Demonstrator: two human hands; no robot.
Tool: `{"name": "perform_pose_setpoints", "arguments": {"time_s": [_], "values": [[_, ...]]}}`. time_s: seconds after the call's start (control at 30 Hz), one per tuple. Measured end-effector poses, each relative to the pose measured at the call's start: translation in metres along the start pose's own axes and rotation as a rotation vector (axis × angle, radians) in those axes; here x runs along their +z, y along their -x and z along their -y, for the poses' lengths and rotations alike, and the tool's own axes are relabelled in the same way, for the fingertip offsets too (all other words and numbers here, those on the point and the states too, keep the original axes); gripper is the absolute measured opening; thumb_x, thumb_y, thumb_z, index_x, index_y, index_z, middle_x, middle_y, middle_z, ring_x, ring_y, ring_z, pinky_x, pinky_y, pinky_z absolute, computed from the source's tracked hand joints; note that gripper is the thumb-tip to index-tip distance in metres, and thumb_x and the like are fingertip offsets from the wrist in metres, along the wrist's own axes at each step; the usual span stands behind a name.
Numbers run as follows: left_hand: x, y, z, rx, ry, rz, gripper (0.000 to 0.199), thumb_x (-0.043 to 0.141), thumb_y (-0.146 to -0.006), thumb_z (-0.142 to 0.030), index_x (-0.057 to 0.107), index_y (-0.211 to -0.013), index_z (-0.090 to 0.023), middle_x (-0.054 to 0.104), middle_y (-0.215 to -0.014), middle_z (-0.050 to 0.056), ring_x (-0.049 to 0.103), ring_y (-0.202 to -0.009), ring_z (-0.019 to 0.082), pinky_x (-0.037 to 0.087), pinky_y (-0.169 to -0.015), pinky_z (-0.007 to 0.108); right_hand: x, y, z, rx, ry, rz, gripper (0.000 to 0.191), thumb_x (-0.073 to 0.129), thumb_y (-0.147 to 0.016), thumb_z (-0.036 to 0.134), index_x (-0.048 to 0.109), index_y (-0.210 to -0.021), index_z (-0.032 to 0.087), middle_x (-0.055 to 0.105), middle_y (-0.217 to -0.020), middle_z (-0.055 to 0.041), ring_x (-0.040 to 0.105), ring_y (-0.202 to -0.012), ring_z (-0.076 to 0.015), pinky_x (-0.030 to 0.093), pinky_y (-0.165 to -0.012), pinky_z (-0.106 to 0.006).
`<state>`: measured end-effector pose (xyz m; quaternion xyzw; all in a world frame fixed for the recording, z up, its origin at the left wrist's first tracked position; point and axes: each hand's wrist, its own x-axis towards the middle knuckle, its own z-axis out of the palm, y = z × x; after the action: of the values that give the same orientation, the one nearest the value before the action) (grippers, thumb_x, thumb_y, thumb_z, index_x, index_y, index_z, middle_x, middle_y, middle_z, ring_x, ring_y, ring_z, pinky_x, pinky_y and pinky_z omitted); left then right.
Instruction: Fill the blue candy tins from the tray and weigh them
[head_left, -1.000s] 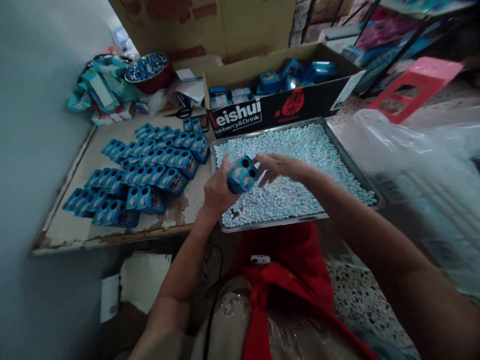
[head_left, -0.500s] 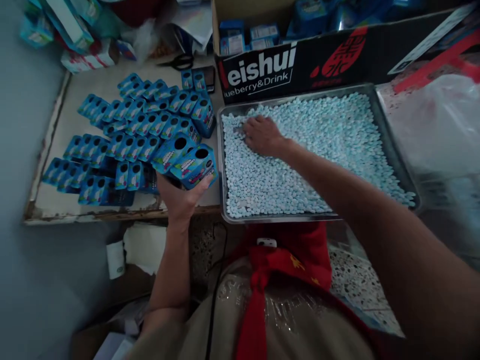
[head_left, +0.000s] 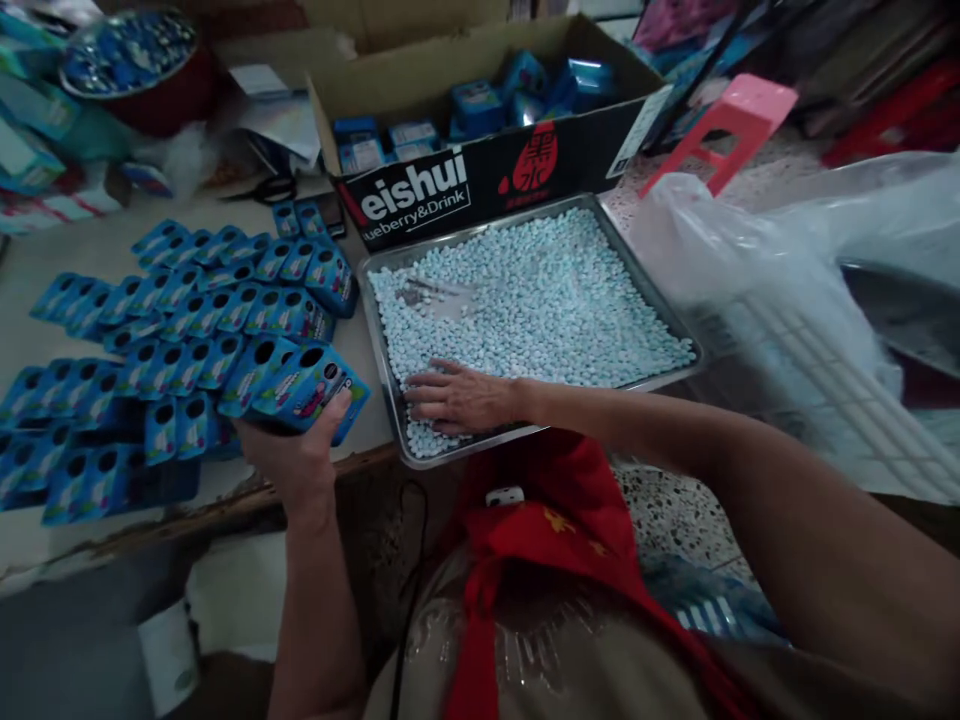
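Left hand (head_left: 292,455): fingers curled around blue printed cartons (head_left: 300,385), small print unreadable, near desk (head_left: 45,255). Right hand (head_left: 469,400): fingers slightly spread, on pale-blue tablets (head_left: 525,320) in metal tray (head_left: 641,265). Black-fronted box (head_left: 486,170) reads "eishui", "ueberry&Drink".

Exposure dim, cool cast; light source can't be placed. Pale pellets (head_left: 540,290) are rendered bright; space under worktop (head_left: 45,255) is swallowed by shadow. Weak glare is thrown off plastic sheet (head_left: 697,240). Bowl (head_left: 184,105), upper left, is softened by blur; edges are stretched by wide-angle distortion.
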<state>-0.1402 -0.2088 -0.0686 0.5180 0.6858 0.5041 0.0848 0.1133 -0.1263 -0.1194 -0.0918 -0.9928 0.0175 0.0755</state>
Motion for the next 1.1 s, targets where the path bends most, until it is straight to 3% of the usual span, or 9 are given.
{"name": "perform_pose_setpoints", "arguments": {"time_s": [0.1,0.3,0.43,0.53,0.67,0.77,0.9,1.0,1.1], "values": [[0.003,-0.009,-0.011,-0.021,-0.051,-0.037,0.094,0.1,-0.068,-0.051,0.059,-0.148,-0.022,0.07,-0.154,0.019,0.068,-0.145,0.047,0.052,-0.127,0.07,0.003,0.019,-0.037,0.031,0.068,0.027,0.033,0.048,-0.12,0.041,0.072,-0.135,0.025,0.071,-0.154,-0.0116,0.054,-0.152,-0.0318,0.035,-0.131,-0.057],[0.035,-0.037,-0.049,-0.005,-0.324,0.289,0.08,0.101,-0.06,-0.049,0.063,-0.127,-0.025,0.08,-0.121,0.011,0.078,-0.119,0.044,0.064,-0.107,0.056,-0.016,0.058,-0.119,0.424,0.148,-0.04,0.025,0.057,-0.11,0.026,0.074,-0.127,0.019,0.074,-0.14,-0.018,0.058,-0.14,-0.0387,0.041,-0.121,-0.058],[0.041,-0.054,-0.059,0.041,-0.368,0.38,0.078,0.099,-0.061,-0.051,0.062,-0.125,-0.025,0.078,-0.119,0.01,0.077,-0.117,0.044,0.063,-0.103,0.052,-0.03,0.097,-0.161,0.649,0.008,-0.268,0.034,0.064,-0.11,0.048,0.074,-0.131,0.022,0.073,-0.139,-0.0167,0.06,-0.137,-0.0383,0.046,-0.119,-0.056],[0.036,-0.06,-0.058,0.001,-0.35,0.381,0.073,0.097,-0.063,-0.057,0.061,-0.118,-0.026,0.078,-0.119,0.011,0.077,-0.115,0.044,0.063,-0.102,0.053,-0.037,0.148,-0.2,0.918,-0.043,-0.435,0.052,0.051,-0.114,0.063,0.072,-0.14,0.023,0.071,-0.146,-0.0182,0.061,-0.14,-0.0395,0.045,-0.126,-0.06],[0.038,-0.062,-0.059,-0.031,-0.41,0.35,0.069,0.096,-0.065,-0.059,0.06,-0.116,-0.028,0.078,-0.119,0.012,0.076,-0.115,0.047,0.063,-0.102,0.059,-0.028,0.203,-0.236,1.06,-0.03,-0.341,0.064,0.043,-0.114,0.063,0.064,-0.156,0.019,0.058,-0.169,-0.021,0.047,-0.161,-0.0406,0.035,-0.137,-0.064],[0.057,-0.064,-0.069,0.038,-0.498,0.345,0.069,0.097,-0.064,-0.051,0.06,-0.118,-0.028,0.077,-0.118,0.012,0.075,-0.118,0.05,0.061,-0.105,0.062,-0.011,0.197,-0.234,1.101,0.01,-0.29,0.064,0.041,-0.116,0.057,0.061,-0.159,0.015,0.057,-0.17,-0.0227,0.044,-0.164,-0.0392,0.03,-0.14,-0.065],[0.093,-0.08,-0.091,0.097,-0.594,0.529,0.061,0.096,-0.063,-0.026,0.06,-0.111,-0.027,0.075,-0.12,0.015,0.074,-0.122,0.052,0.057,-0.111,0.067,0.007,0.137,-0.206,1.24,0.002,-0.35,0.06,0.038,-0.117,0.051,0.068,-0.144,0.008,0.068,-0.148,-0.028,0.056,-0.151,-0.0409,0.035,-0.135,-0.066],[0.107,-0.098,-0.098,0.127,-0.653,0.649,0.064,0.096,-0.055,-0.014,0.06,-0.106,-0.025,0.074,-0.117,0.015,0.073,-0.123,0.055,0.054,-0.113,0.073,0.006,0.101,-0.185,1.105,-0.138,-0.409,0.061,0.034,-0.118,0.059,0.073,-0.139,0.016,0.073,-0.142,-0.0235,0.062,-0.144,-0.0385,0.042,-0.131,-0.063],[0.108,-0.112,-0.093,0.192,-0.68,0.731,0.066,0.101,-0.045,-0.018,0.058,-0.095,-0.026,0.075,-0.099,0.011,0.075,-0.113,0.054,0.06,-0.106,0.068,-0.006,0.109,-0.172,0.911,-0.274,-0.427,0.068,0.032,-0.118,0.069,0.069,-0.151,0.023,0.071,-0.152,-0.0189,0.064,-0.145,-0.0344,0.047,-0.128,-0.058]]}}
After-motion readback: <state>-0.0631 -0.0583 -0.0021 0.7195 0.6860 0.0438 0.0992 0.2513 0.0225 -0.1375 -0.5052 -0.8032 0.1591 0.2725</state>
